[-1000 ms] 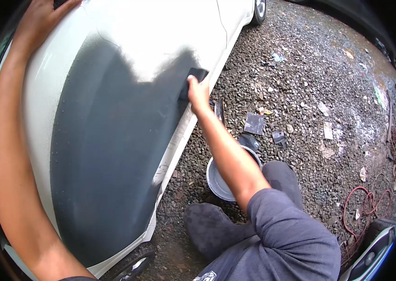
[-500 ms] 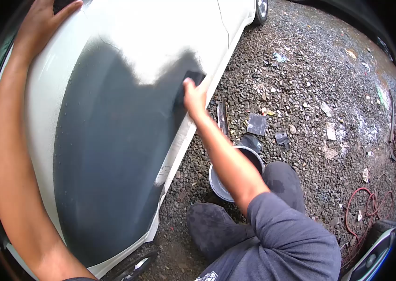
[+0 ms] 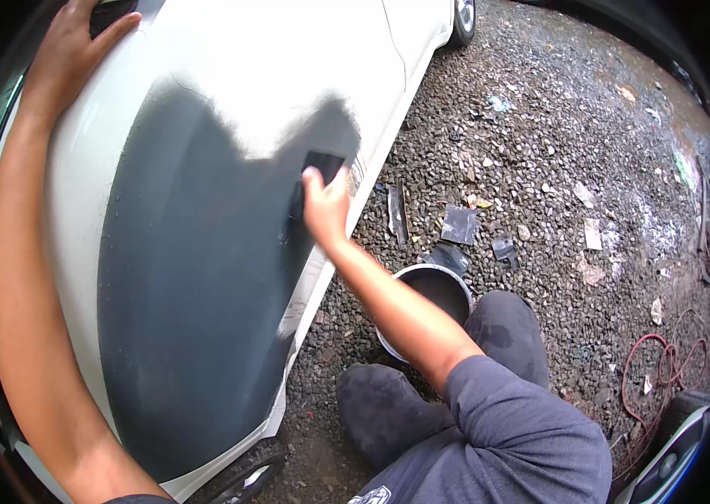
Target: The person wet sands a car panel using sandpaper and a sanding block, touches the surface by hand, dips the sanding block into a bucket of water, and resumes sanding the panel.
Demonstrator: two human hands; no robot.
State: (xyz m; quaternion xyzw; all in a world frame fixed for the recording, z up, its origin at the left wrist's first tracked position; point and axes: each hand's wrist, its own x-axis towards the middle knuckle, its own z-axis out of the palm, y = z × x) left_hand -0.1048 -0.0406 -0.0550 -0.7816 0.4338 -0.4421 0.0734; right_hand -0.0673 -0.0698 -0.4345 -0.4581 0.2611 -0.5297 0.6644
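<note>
A white car panel point(image 3: 78, 193) with a large dark grey patch point(image 3: 195, 277) fills the left side. My right hand point(image 3: 326, 202) is closed on a black pad point(image 3: 324, 165), pressed flat on the grey patch near its right edge. My left hand point(image 3: 69, 55) rests at the panel's top left with thumb and fingers apart, beside a dark opening. Nothing shows in its grasp, though some fingertips are cut off by the frame's edge.
Below my right forearm a bucket point(image 3: 434, 290) stands on gravel point(image 3: 489, 143). Dark sheets point(image 3: 459, 224) and scraps lie beyond it. A red hose point(image 3: 630, 370) curls at the right, near another vehicle point(image 3: 674, 454). A car wheel point(image 3: 463, 18) is at the top.
My right hand and the black pad have slid down and left over the grey patch, away from the panel's right edge. My left hand stays at the top left.
</note>
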